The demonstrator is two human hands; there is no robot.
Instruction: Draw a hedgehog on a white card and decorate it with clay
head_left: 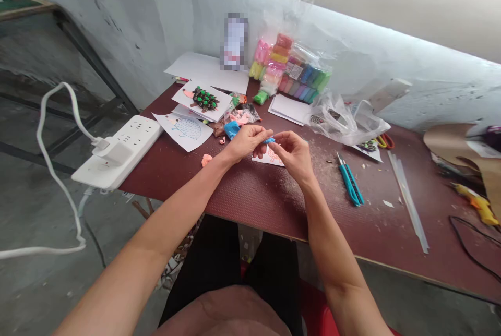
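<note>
My left hand (249, 143) and my right hand (293, 152) meet over the middle of the table. Both pinch a small piece of blue modelling clay (269, 140) between their fingertips. Under them lies a white card with an orange drawing (274, 155), partly covered by the hands. Just left of my left hand is a larger blue lump (231, 129), perhaps in its wrapper. Beside it are pink clay in a clear bag (239, 116) and an orange clay lump (206, 159). A card with a blue hedgehog-like drawing (187, 130) rests further left.
A white power strip (117, 153) occupies the left edge. Behind are a card with a black-and-green hedgehog (204, 99), bagged coloured clay packs (291, 70) and a crumpled plastic bag (346, 119). On the right lie a teal utility knife (349, 179), glue sticks (409, 203) and a yellow glue gun (477, 205).
</note>
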